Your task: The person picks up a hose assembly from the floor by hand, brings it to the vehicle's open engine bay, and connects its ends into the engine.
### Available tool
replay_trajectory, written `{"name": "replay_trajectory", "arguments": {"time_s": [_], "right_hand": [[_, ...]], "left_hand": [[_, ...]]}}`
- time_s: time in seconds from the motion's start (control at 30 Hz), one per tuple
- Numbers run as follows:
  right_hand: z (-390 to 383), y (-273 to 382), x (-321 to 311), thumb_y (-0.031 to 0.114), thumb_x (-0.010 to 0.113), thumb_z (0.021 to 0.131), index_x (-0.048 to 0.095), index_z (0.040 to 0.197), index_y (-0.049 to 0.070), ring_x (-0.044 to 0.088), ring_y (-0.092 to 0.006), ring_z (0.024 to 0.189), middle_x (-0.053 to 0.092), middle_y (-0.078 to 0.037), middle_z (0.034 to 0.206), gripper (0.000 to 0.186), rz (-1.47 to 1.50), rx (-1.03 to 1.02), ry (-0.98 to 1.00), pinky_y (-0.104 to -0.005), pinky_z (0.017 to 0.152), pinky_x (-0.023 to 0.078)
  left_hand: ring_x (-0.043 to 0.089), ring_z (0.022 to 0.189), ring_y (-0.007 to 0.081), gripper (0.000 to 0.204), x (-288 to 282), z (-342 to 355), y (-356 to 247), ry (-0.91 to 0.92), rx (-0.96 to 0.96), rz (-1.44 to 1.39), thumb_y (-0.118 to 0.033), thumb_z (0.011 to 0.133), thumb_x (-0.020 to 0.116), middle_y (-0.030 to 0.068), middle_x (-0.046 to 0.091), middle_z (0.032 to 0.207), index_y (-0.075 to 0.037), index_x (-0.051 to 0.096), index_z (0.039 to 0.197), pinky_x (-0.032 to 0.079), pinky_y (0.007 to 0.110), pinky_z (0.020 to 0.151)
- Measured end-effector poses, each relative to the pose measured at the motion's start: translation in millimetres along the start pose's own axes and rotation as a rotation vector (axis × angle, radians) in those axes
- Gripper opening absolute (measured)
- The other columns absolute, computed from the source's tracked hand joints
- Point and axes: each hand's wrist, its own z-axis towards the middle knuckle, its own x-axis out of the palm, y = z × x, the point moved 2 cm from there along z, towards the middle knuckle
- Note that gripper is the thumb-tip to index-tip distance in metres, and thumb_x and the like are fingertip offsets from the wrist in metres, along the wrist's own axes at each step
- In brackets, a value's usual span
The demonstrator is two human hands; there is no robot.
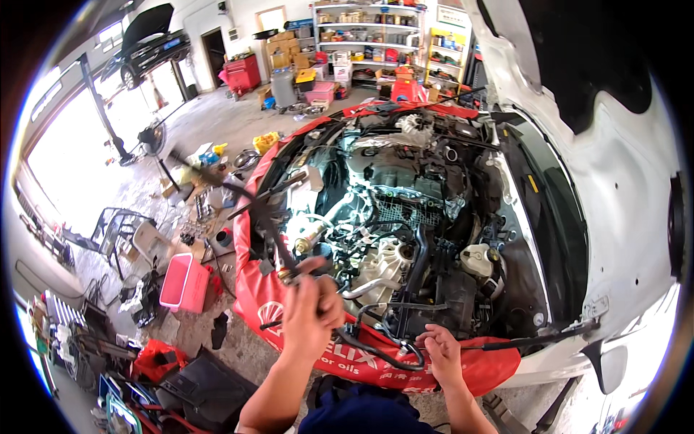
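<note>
My left hand (309, 311) is closed around a long black hose (264, 220) with a metal fitting near my fingers, held over the front of the engine bay and slightly blurred. My right hand (441, 349) is at the bay's near edge, fingers apart and loosely bent, beside a curved black hose (387, 354); I cannot tell whether it touches it. Below both hands lies a red fender cover (491, 362). The engine (397, 166), a white casting (376, 267) and a small pale reservoir (473, 260) show in the bay.
The raised white hood (622, 210) fills the right. On the floor at left are a pink bin (184, 284), a plastic chair (150, 242), tools and scattered parts (202, 210). Behind stand shelves (369, 43), a red tool cabinet (242, 72) and a car on a lift (148, 50).
</note>
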Motion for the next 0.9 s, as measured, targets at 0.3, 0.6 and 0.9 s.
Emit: {"name": "replay_trajectory", "arguments": {"time_s": [0.3, 0.6, 0.9], "right_hand": [[26.9, 48.1, 112.3, 0.034, 0.057, 0.088, 0.034, 0.134, 0.003, 0.049, -0.0298, 0.115, 0.05, -0.018, 0.121, 0.06, -0.018, -0.319, 0.154, -0.04, 0.094, 0.039], [61.8, 41.2, 156.6, 0.029, 0.048, 0.094, 0.045, 0.09, 0.008, 0.037, -0.0129, 0.058, 0.039, 0.0, 0.065, 0.022, 1.008, -0.343, -0.213, -0.0305, 0.063, 0.037], [68.1, 70.0, 162.3, 0.029, 0.039, 0.096, 0.042, 0.081, 0.013, 0.022, -0.007, 0.044, 0.025, 0.005, 0.054, 0.022, 0.625, -0.386, -0.29, -0.0245, 0.042, 0.027]], "left_hand": [[0.061, 0.07, 0.039, 0.031, 93.3, 24.4, 59.1, 0.663, 0.192, 1.144, -0.023, 0.092, 0.048, 0.022, 0.062, 0.085, -0.006, 0.044, 0.118, 0.047, 0.047, 0.059], [0.046, 0.107, 0.0292, 0.045, 32.4, 26.7, 23.7, 0.715, 0.585, 0.902, -0.011, 0.08, 0.06, 0.0139, 0.049, 0.113, -0.003, 0.048, 0.123, 0.037, 0.038, 0.09], [0.05, 0.111, 0.0188, 0.039, -126.8, 46.2, 34.3, 0.141, -0.082, 0.331, -0.016, 0.096, 0.047, 0.012, 0.052, 0.121, 0.004, 0.04, 0.129, 0.04, 0.033, 0.093]]}}
